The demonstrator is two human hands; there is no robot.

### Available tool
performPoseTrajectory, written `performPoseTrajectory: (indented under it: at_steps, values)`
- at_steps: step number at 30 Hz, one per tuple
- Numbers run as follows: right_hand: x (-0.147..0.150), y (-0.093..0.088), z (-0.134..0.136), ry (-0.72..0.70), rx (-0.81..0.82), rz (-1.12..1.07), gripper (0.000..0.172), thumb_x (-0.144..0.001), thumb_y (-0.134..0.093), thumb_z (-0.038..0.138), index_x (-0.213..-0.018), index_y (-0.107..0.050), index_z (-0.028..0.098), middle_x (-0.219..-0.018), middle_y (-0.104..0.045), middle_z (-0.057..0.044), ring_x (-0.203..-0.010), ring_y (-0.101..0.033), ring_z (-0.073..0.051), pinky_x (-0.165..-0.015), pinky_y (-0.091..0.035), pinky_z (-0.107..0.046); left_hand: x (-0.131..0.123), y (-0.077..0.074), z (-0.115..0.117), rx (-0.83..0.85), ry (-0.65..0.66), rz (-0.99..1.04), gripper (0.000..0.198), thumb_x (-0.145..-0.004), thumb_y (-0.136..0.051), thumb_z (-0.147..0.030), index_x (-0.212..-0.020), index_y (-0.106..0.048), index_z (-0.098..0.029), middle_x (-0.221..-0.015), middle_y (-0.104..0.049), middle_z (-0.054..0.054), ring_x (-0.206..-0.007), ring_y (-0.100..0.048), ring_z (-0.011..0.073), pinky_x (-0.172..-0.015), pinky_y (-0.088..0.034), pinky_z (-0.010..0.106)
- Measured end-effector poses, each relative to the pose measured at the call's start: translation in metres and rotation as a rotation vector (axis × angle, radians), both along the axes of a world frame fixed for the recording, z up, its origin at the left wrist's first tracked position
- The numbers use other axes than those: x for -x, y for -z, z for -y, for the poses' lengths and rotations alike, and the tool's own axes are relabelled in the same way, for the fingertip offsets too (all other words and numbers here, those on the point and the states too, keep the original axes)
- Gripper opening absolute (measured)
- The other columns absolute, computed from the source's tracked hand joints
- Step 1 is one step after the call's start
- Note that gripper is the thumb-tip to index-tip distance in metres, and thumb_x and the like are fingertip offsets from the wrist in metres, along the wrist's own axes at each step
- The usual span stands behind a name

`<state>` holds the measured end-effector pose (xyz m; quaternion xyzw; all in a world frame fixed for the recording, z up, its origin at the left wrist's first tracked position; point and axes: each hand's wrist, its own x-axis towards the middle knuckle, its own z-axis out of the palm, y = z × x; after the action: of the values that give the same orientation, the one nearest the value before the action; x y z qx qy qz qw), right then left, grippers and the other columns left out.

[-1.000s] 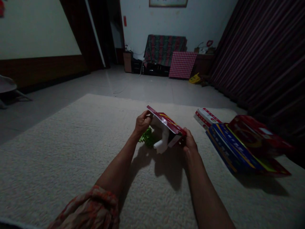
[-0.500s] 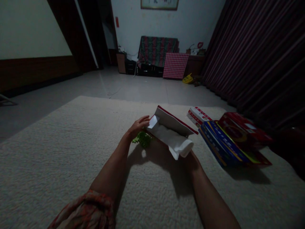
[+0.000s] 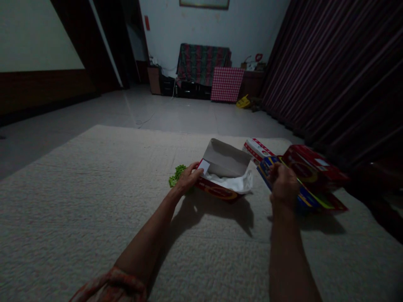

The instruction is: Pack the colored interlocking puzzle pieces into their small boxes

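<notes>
A red box (image 3: 217, 189) with its grey-lined lid raised is tilted above or on the cream quilted mat, and white paper (image 3: 231, 183) lies inside. My left hand (image 3: 188, 176) grips the box's left end, beside a white flap. Just left of that hand is a green leafy thing (image 3: 176, 175), partly hidden. My right hand (image 3: 283, 182) is off the box, raised in front of the blue box; its fingers are curled together, and what they hold, if anything, is too small to make out.
Right of the open box are a blue box (image 3: 267, 163), a dark red box (image 3: 315, 165) on top and a white-and-red box (image 3: 257, 149) behind. The mat (image 3: 94, 188) spreads over the floor. A checked cloth (image 3: 226, 84) and a curtain (image 3: 302, 63) are farther off.
The open box has turned more upright, showing its red side. My right hand has let go of it and moved right. The view has shifted slightly.
</notes>
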<state>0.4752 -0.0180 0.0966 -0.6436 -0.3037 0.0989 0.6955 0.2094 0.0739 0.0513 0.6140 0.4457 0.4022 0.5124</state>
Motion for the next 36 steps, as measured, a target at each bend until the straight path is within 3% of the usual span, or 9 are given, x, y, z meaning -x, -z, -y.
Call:
performPoseTrajectory:
  at_steps: [2,5,7,9,11,17,22,26,36]
  values:
    - [0.005,-0.033,0.021,-0.073,-0.061,0.286,0.029,-0.084,-0.059,0.044,-0.095,-0.068,0.019,-0.077,-0.064,0.000,-0.068,-0.059,-0.014,-0.064,-0.047,-0.026,-0.004,0.001,0.005,-0.073,0.040,-0.051,0.051,-0.083,-0.054,-0.039,-0.129,-0.061,-0.018,-0.115,-0.070,0.008,-0.096,-0.065,0.0223,-0.078,-0.051,0.029]
    - [0.038,-0.061,0.032,-0.544,0.280,0.654,0.023,-0.086,-0.061,0.038,-0.094,-0.073,0.021,-0.082,-0.072,-0.004,-0.072,-0.064,-0.017,-0.067,-0.049,-0.028,-0.006,-0.005,0.011,-0.158,0.055,-0.138,0.051,-0.086,-0.048,-0.036,-0.131,-0.060,-0.017,-0.117,-0.069,0.009,-0.099,-0.064,0.0240,-0.083,-0.050,0.032]
    - [0.064,-0.062,0.022,-0.698,0.640,0.892,0.017,-0.087,-0.059,0.025,-0.089,-0.075,0.021,-0.083,-0.074,-0.007,-0.074,-0.067,-0.019,-0.072,-0.049,-0.030,-0.006,-0.009,0.014,-0.182,0.060,-0.191,0.052,-0.086,-0.047,-0.035,-0.133,-0.058,-0.016,-0.117,-0.070,0.010,-0.098,-0.064,0.0251,-0.085,-0.049,0.034]
    - [0.084,-0.053,0.004,-0.696,0.973,1.067,0.017,-0.085,-0.059,0.019,-0.086,-0.076,0.020,-0.086,-0.075,-0.012,-0.084,-0.069,-0.025,-0.076,-0.048,-0.033,-0.005,-0.010,0.014,-0.200,0.071,-0.213,0.053,-0.087,-0.046,-0.035,-0.136,-0.056,-0.017,-0.119,-0.069,0.009,-0.100,-0.065,0.0257,-0.087,-0.049,0.035]
    - [0.094,-0.041,-0.014,-0.678,1.109,1.104,0.019,-0.085,-0.060,0.017,-0.093,-0.077,0.017,-0.097,-0.075,-0.018,-0.096,-0.069,-0.030,-0.081,-0.048,-0.036,-0.004,-0.009,0.013,-0.221,0.078,-0.218,0.053,-0.087,-0.045,-0.034,-0.136,-0.056,-0.018,-0.121,-0.069,0.008,-0.103,-0.064,0.0259,-0.089,-0.049,0.035]
    - [0.096,-0.015,-0.041,-0.702,1.119,1.050,0.027,-0.085,-0.064,0.024,-0.108,-0.074,0.015,-0.107,-0.074,-0.020,-0.109,-0.066,-0.030,-0.092,-0.047,-0.037,-0.002,-0.006,0.011,-0.214,0.061,-0.358,0.055,-0.086,-0.043,-0.029,-0.139,-0.054,-0.018,-0.118,-0.071,0.009,-0.103,-0.066,0.0283,-0.091,-0.049,0.039]
    - [0.089,0.000,-0.049,-0.718,1.151,0.999,0.029,-0.083,-0.068,0.022,-0.109,-0.074,0.013,-0.110,-0.073,-0.022,-0.111,-0.066,-0.032,-0.094,-0.047,-0.038,-0.002,-0.006,0.010,-0.295,0.072,-0.357,0.068,-0.084,-0.047,-0.025,-0.150,-0.039,-0.011,-0.142,-0.056,0.017,-0.117,-0.061,0.0304,-0.100,-0.046,0.043]
    - [0.082,0.009,-0.049,-0.739,1.164,0.991,0.025,-0.080,-0.067,0.014,-0.102,-0.075,0.007,-0.113,-0.070,-0.028,-0.109,-0.067,-0.037,-0.092,-0.048,-0.041,-0.001,-0.004,0.009,-0.364,0.121,-0.331,0.063,-0.084,-0.046,-0.022,-0.148,-0.044,-0.018,-0.142,-0.057,0.011,-0.121,-0.059,0.0265,-0.105,-0.044,0.040]
    - [0.078,0.015,-0.049,-0.823,1.090,0.989,0.021,-0.084,-0.059,0.019,-0.095,-0.075,0.014,-0.103,-0.075,-0.017,-0.094,-0.070,-0.027,-0.078,-0.048,-0.030,0.000,0.013,0.001,-0.354,0.125,-0.401,0.054,-0.084,-0.046,-0.021,-0.138,-0.056,-0.017,-0.134,-0.063,0.012,-0.120,-0.060,0.0269,-0.105,-0.044,0.040]
